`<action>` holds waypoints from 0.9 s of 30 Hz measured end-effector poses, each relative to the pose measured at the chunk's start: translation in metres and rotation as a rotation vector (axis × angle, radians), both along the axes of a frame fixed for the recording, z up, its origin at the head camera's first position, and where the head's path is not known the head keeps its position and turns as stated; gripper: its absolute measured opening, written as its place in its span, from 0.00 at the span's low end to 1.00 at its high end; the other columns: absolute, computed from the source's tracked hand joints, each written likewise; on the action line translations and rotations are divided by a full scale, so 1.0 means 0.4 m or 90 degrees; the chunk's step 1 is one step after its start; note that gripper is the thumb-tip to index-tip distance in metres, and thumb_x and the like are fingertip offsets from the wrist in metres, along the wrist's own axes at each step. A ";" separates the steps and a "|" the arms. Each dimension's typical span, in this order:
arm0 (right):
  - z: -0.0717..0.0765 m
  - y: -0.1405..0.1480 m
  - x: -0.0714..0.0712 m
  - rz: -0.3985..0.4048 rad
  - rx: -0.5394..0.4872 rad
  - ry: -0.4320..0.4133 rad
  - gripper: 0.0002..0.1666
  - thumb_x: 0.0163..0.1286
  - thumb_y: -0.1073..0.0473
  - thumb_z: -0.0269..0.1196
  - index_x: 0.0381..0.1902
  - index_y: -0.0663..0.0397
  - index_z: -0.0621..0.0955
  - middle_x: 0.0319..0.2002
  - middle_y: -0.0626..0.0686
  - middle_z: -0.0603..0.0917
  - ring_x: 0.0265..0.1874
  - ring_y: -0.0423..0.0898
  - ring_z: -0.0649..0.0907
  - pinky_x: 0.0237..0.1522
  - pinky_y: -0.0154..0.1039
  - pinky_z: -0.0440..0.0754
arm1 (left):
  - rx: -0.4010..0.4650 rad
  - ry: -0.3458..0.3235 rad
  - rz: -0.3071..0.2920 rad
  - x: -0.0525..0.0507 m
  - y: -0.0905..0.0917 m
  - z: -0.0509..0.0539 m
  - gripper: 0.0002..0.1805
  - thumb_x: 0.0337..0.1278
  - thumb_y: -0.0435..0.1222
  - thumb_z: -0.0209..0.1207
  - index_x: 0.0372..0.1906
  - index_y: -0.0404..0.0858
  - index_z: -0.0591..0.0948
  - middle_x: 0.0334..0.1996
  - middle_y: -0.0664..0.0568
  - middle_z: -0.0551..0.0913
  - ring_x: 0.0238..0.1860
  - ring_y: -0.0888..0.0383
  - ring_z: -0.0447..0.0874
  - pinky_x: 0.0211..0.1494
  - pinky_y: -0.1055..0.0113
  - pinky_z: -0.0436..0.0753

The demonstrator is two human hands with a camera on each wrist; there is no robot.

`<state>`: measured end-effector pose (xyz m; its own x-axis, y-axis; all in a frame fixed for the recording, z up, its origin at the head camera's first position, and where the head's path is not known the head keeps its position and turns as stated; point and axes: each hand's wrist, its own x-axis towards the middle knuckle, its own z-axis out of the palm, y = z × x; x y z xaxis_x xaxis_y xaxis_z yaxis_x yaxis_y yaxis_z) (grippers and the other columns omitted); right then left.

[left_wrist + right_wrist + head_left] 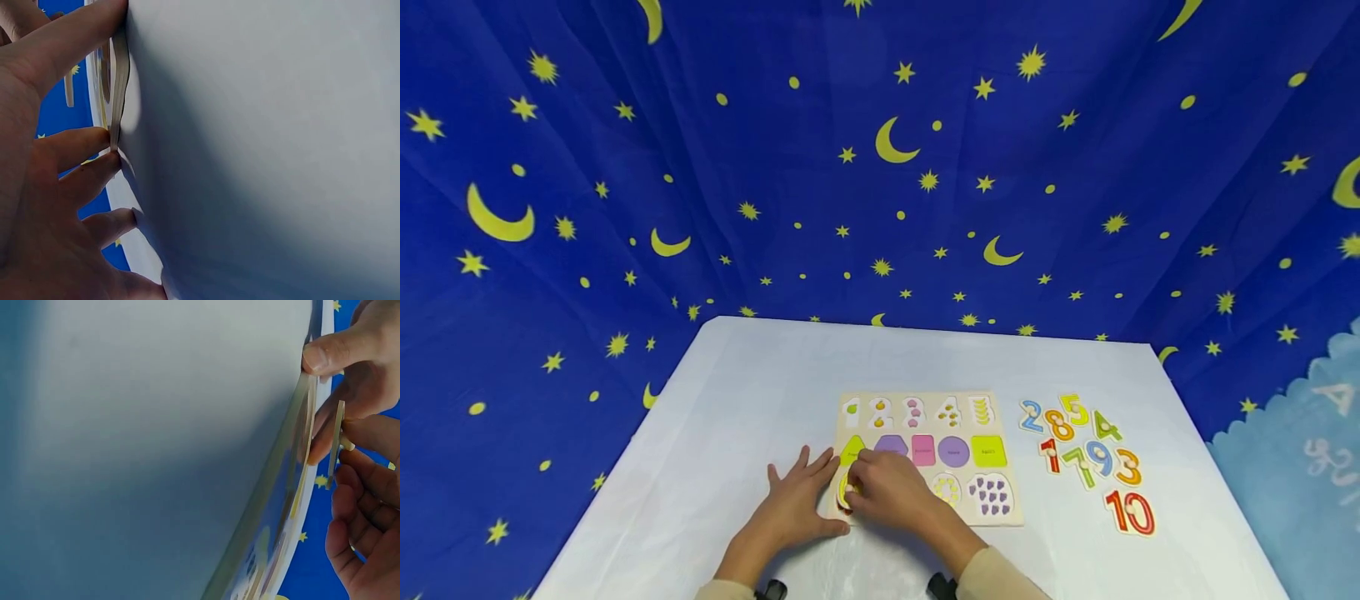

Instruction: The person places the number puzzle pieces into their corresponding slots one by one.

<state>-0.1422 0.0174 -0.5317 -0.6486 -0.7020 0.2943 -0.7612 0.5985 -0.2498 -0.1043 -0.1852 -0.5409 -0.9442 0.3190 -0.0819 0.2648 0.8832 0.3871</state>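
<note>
A wooden puzzle board (1017,517) lies on the table, with number-shaped recesses showing printed fruit and a middle row of coloured shapes. At its left edge, my left hand (796,505) rests with fingers spread; its thumb and a fingertip touch the board's side. My right hand (897,493) pinches a thin puzzle piece (336,450) by its small knob, above the board's lower left recess. In the head view that piece looks yellow and is mostly hidden by my fingers, so its number is unclear. The right wrist view shows the piece edge-on, apart from the board.
Right of the board lie several loose number pieces, among them a blue 2 (1032,416), a yellow 5 (1074,410), a green 4 (1107,427) and a red 10 (1131,512). A white cloth covers the table (760,375). Behind hangs a blue star-patterned curtain (820,167).
</note>
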 end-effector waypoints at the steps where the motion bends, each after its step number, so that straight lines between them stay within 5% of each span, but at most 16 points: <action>1: -0.004 -0.003 0.002 0.001 0.003 -0.004 0.09 0.57 0.47 0.67 0.27 0.43 0.82 0.24 0.36 0.70 0.21 0.32 0.69 0.25 0.29 0.69 | 0.002 -0.004 0.001 0.003 0.001 -0.003 0.57 0.30 0.70 0.65 0.69 0.42 0.69 0.71 0.50 0.63 0.71 0.35 0.51 0.50 0.18 0.43; 27: -0.023 -0.036 0.008 0.002 0.048 -0.004 0.07 0.57 0.50 0.66 0.25 0.42 0.80 0.22 0.38 0.69 0.20 0.35 0.69 0.25 0.32 0.70 | 0.004 0.002 0.004 0.002 -0.003 -0.007 0.58 0.31 0.70 0.65 0.71 0.43 0.67 0.71 0.52 0.62 0.71 0.37 0.50 0.54 0.20 0.43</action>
<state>-0.1392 0.0029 -0.5410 -0.6484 -0.7235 0.2370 -0.7613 0.6139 -0.2086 -0.1037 -0.1864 -0.5439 -0.9466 0.3132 -0.0769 0.2601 0.8824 0.3921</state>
